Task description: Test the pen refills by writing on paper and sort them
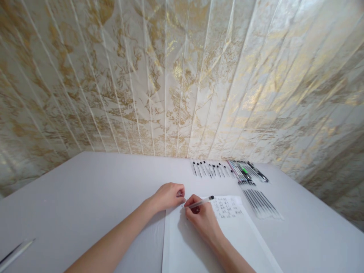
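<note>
My right hand [200, 216] grips a pen [201, 202] with a clear barrel and a black end. It rests on a white sheet of paper [236, 239], the pen's tip down near the sheet's upper left part. Rows of dark handwriting fill the upper right of the page. By the sheet's top left corner lies my left hand [170, 196], its fingers curled in and its thumb close to the pen tip. Whatever may be inside those fingers is hidden.
Several pen parts with black ends [212, 169] lie in a row at the table's back. Beside them are bunched pens [244, 171] and several thin dark refills [261, 203]. Two slim pen-like pieces [17, 252] lie at far left. A gold-patterned curtain [159, 76] hangs behind the white table [113, 174].
</note>
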A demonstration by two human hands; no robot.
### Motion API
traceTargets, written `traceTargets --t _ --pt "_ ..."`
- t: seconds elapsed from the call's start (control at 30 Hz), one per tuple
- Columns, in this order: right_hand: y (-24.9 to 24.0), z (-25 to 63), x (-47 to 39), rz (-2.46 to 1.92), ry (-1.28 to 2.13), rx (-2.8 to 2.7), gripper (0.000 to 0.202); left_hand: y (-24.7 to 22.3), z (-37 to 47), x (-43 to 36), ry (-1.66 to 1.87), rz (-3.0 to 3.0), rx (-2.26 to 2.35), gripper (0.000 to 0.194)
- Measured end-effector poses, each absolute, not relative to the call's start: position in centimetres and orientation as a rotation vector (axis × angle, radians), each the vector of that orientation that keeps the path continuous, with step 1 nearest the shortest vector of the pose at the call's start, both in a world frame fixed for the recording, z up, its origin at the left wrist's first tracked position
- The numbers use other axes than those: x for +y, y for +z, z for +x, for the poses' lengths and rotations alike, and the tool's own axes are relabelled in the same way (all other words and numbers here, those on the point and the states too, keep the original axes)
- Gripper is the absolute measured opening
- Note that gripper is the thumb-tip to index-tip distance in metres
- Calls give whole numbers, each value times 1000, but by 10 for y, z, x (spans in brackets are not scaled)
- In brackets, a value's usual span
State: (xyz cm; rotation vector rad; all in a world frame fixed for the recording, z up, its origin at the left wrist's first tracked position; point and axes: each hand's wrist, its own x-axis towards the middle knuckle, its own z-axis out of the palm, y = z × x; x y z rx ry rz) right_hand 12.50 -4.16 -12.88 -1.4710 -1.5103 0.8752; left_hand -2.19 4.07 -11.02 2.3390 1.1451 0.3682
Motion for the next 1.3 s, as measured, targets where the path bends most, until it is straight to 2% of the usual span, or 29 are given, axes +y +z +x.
traceTargets --t 0.57,1.3 --pt "-139 126 -41 -1494 815 -1585 7 -114 -25 47 385 2288 1124 6" --pt "-128 121 -45 -1527 829 -1558 12 -114 -26 47 377 2292 1102 8"
